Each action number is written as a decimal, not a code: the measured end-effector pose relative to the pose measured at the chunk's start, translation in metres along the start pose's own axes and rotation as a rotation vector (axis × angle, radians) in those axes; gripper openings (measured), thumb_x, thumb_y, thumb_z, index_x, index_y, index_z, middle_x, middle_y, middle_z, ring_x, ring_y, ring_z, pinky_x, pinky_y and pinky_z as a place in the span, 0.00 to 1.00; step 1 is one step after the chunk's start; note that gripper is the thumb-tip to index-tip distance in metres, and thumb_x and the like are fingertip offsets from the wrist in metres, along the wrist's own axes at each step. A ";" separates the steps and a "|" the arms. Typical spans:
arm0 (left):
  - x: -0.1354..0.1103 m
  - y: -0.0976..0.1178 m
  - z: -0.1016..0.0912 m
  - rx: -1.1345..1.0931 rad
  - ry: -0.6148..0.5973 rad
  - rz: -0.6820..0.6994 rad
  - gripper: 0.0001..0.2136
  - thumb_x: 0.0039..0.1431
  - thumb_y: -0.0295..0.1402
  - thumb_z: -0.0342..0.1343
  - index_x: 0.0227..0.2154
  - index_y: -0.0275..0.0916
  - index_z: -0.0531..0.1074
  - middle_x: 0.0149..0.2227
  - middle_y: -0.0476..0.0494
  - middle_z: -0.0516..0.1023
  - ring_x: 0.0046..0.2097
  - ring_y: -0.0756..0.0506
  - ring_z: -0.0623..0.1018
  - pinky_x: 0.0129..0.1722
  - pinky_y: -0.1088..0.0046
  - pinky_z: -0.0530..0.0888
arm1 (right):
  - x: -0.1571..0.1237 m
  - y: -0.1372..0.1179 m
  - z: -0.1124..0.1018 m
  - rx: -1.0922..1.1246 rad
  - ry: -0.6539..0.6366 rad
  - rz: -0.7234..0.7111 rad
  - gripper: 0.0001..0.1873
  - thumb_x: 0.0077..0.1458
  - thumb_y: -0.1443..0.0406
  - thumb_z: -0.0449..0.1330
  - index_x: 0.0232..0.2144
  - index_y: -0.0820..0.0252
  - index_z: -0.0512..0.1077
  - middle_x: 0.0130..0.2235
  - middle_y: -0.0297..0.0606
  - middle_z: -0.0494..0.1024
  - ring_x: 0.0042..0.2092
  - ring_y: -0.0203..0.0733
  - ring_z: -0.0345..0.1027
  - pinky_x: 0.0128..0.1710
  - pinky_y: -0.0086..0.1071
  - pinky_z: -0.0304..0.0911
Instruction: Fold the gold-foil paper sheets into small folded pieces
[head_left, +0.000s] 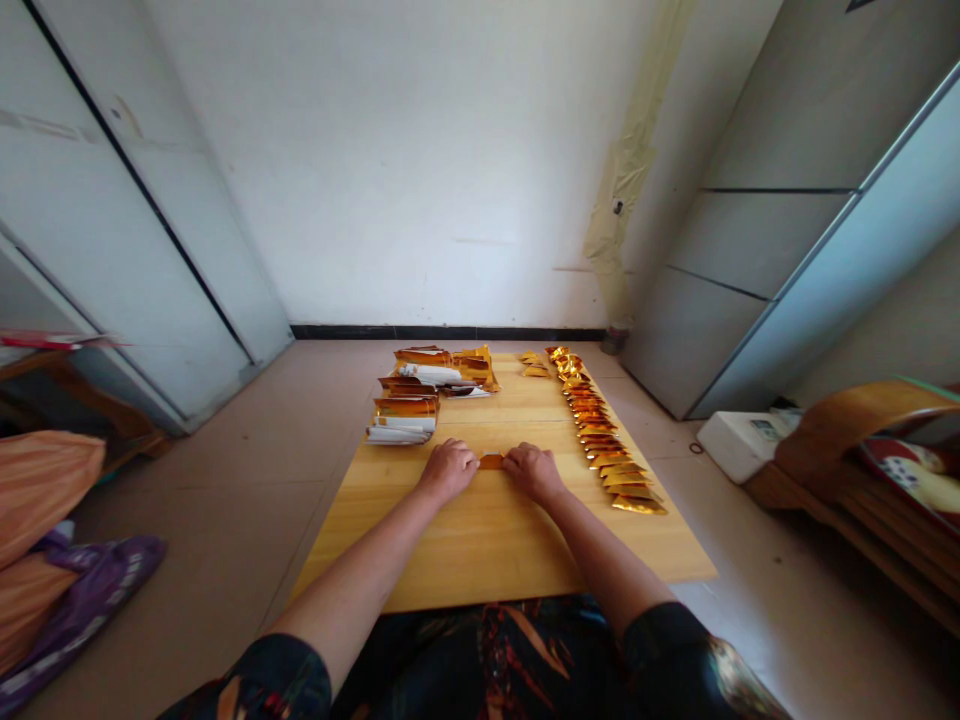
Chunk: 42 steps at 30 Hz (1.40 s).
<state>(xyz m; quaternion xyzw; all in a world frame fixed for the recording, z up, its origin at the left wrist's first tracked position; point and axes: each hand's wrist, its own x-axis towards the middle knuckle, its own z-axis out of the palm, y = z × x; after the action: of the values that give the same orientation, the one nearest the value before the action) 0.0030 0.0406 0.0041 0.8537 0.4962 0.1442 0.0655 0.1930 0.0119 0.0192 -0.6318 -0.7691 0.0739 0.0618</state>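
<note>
Near-left on the wooden table (pixel 457 575): we count one stack of gold-and-white foil paper (pixel 405 412). Behind it: a second, looser foil paper pile (pixel 480 372).
Left hand (pixel 450 470): fingers curled, pinching the near end of one small gold foil piece (pixel 491 461).
The piece: at mid-table, between our hands, low over the wood; we judge it best held level, pulled evenly, and creased from the middle outward.
Right hand (pixel 531 470): pinching the opposite end; thumb contact hidden from us. We would match its pressure to the left's, lest the foil skew or tear.
Far right of centre: a few folded foil pieces (pixel 534 366).
Right edge: one long row of folded gold packets (pixel 600 425), overlapping, well apart from our fingers.
</note>
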 end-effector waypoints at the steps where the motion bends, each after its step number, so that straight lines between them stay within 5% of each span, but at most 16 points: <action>1: 0.000 0.001 0.000 0.003 -0.002 -0.020 0.12 0.59 0.31 0.49 0.25 0.39 0.76 0.31 0.43 0.76 0.38 0.45 0.72 0.40 0.69 0.66 | 0.001 0.000 0.002 -0.014 0.006 0.008 0.16 0.64 0.59 0.47 0.36 0.57 0.73 0.40 0.38 0.75 0.43 0.38 0.68 0.38 0.29 0.53; 12: 0.007 0.015 -0.004 0.069 -0.046 -0.200 0.13 0.60 0.34 0.47 0.30 0.39 0.76 0.37 0.41 0.77 0.43 0.42 0.72 0.40 0.66 0.65 | 0.010 -0.003 0.012 -0.134 0.056 0.049 0.17 0.64 0.59 0.46 0.37 0.60 0.72 0.40 0.42 0.76 0.43 0.41 0.68 0.39 0.32 0.55; 42: 0.008 0.016 -0.003 0.132 -0.028 -0.253 0.10 0.58 0.37 0.50 0.29 0.39 0.73 0.35 0.43 0.77 0.41 0.44 0.73 0.39 0.69 0.64 | 0.013 0.000 0.013 -0.129 0.055 0.089 0.16 0.60 0.56 0.50 0.37 0.59 0.72 0.40 0.43 0.76 0.44 0.43 0.67 0.41 0.35 0.54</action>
<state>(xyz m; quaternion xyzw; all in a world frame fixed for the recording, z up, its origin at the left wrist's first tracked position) 0.0196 0.0395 0.0125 0.7887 0.6072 0.0898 0.0337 0.1878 0.0241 0.0069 -0.6698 -0.7415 0.0097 0.0386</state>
